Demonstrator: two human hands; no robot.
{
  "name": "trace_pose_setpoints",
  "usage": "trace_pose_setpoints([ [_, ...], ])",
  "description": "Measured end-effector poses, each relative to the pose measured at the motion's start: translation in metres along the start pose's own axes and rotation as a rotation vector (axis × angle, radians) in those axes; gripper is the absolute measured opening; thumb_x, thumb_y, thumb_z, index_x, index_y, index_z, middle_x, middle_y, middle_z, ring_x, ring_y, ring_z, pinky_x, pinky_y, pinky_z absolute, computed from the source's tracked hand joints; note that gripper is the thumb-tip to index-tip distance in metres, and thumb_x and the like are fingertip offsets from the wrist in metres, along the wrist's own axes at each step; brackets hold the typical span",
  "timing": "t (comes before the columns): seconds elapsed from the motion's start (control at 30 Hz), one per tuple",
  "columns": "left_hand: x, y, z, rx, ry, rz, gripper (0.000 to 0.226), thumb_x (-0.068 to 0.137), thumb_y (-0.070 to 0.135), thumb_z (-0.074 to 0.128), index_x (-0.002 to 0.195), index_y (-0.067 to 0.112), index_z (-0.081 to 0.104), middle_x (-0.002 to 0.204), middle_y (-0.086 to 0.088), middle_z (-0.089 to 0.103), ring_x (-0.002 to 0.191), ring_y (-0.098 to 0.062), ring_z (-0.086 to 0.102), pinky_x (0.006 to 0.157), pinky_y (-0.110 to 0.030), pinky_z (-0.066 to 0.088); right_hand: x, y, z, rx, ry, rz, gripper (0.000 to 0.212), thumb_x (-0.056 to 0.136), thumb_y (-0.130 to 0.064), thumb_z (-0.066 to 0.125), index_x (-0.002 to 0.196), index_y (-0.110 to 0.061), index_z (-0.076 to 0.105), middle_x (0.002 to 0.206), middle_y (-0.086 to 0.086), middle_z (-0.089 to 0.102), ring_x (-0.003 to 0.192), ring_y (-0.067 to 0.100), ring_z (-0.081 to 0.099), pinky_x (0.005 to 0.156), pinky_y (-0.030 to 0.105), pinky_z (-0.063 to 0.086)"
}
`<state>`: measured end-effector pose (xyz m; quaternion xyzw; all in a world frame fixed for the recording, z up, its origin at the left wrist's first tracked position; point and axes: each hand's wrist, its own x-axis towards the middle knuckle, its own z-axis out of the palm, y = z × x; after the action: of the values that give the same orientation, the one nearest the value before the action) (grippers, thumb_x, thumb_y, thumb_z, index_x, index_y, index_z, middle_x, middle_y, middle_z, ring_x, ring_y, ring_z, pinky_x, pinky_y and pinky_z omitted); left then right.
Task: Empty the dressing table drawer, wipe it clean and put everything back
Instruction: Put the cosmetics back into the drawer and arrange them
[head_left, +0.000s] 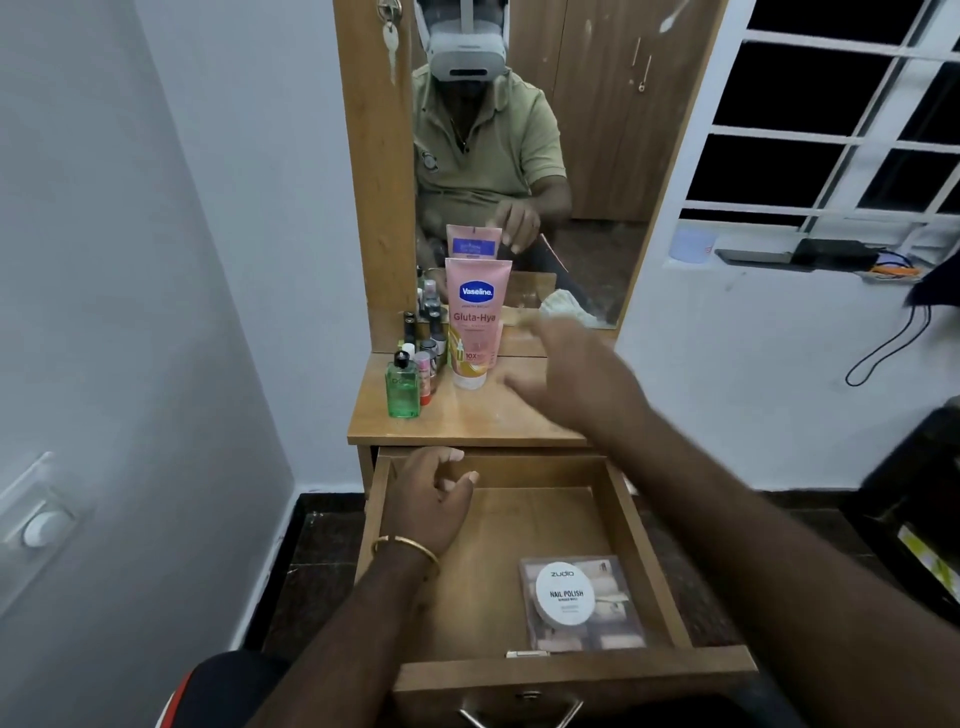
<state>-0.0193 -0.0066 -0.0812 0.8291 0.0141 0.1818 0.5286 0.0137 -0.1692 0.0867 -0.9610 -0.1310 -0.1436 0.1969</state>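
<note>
**Ana:** Head view shows the drawer (631, 525) pulled out and almost bare. Only a round nail polish remover tub (566, 593) sits on a clear box of nail tips (613, 631), in the near right corner.

**Ravi:** And the rest?

**Ana:** Standing on the tabletop (498, 421): a pink Vaseline tube (475, 322), a green bottle (401, 389) and several small nail polish bottles (428, 338) crowd the left side by the mirror (587, 156).

**Ravi:** The hands?

**Ana:** The left hand (428, 499) hovers at the drawer's far left corner, fingers loosely curled, holding nothing. The right hand (576, 379) is blurred above the tabletop, fingers spread, apparently empty.

**Ravi:** So emptying is nearly finished?

**Ana:** Seemingly. Two items remain, then wiping and refilling. A pale cloth (563, 306) appears only in the mirror.
</note>
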Motion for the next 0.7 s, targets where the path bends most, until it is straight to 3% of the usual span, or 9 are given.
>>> trace_pose_setpoints([
  [0.07,0.0,0.001,0.001,-0.001,-0.001,-0.012,0.02,0.085,0.022,0.072,0.104,0.025,0.067,0.101,0.016,0.057,0.077,-0.006,0.061,0.075,-0.033,0.057,0.043,-0.011,-0.01,-0.039,0.185,-0.113,0.053,0.086,-0.04,0.067,0.134,-0.026,0.052,0.132,-0.003,0.055,0.115,0.018,0.056,0.087,0.039,0.053],
  [0.13,-0.002,0.003,0.001,-0.013,0.011,-0.017,0.018,0.086,0.021,0.07,0.103,0.028,0.066,0.101,0.02,0.056,0.078,-0.003,0.06,0.077,-0.031,0.056,0.077,-0.017,-0.012,-0.105,0.235,-0.186,0.05,0.089,-0.036,0.061,0.136,-0.022,0.051,0.134,0.0,0.054,0.117,0.024,0.055,0.089,0.043,0.052],
  [0.27,-0.003,0.004,0.0,-0.03,0.023,-0.016,0.018,0.086,0.02,0.07,0.102,0.028,0.065,0.1,0.023,0.055,0.081,0.0,0.059,0.078,-0.028,0.055,0.109,-0.019,-0.001,-0.209,0.091,-0.158,0.054,0.093,-0.04,0.056,0.142,-0.021,0.045,0.142,0.004,0.051,0.128,0.028,0.048,0.099,0.048,0.046],
  [0.37,-0.003,0.003,0.0,-0.02,0.023,-0.011,0.018,0.086,0.026,0.069,0.104,0.027,0.066,0.103,0.016,0.06,0.08,-0.001,0.06,0.075,-0.027,0.055,0.112,-0.016,0.008,-0.107,0.058,-0.118,0.04,0.091,-0.042,0.059,0.125,-0.021,0.058,0.125,0.006,0.059,0.115,0.027,0.056,0.092,0.048,0.049],
  [0.5,-0.004,0.004,0.001,-0.019,0.028,-0.037,0.023,0.09,0.032,0.065,0.111,0.024,0.065,0.107,0.011,0.061,0.086,0.0,0.059,0.075,-0.021,0.052,0.096,-0.004,0.008,0.038,0.161,-0.126,0.013,0.09,-0.035,0.062,0.093,-0.023,0.066,0.094,-0.004,0.066,0.085,0.015,0.063,0.071,0.044,0.057],
  [0.63,-0.003,0.005,0.001,-0.052,0.005,-0.05,0.026,0.096,0.039,0.05,0.115,0.026,0.061,0.108,0.007,0.064,0.098,-0.008,0.061,0.085,-0.03,0.052,0.053,0.0,0.003,0.146,0.25,-0.101,0.017,0.094,-0.03,0.061,0.103,-0.017,0.069,0.096,-0.007,0.067,0.085,0.009,0.062,0.068,0.025,0.055],
  [0.7,-0.004,0.007,0.0,-0.141,0.001,-0.065,0.026,0.099,0.041,0.045,0.115,0.027,0.059,0.1,0.008,0.065,0.09,-0.013,0.066,0.081,-0.036,0.054,0.024,0.005,-0.002,0.246,0.342,-0.033,0.018,0.096,-0.03,0.059,0.105,-0.018,0.069,0.096,-0.01,0.065,0.085,0.008,0.061,0.067,0.018,0.052],
])
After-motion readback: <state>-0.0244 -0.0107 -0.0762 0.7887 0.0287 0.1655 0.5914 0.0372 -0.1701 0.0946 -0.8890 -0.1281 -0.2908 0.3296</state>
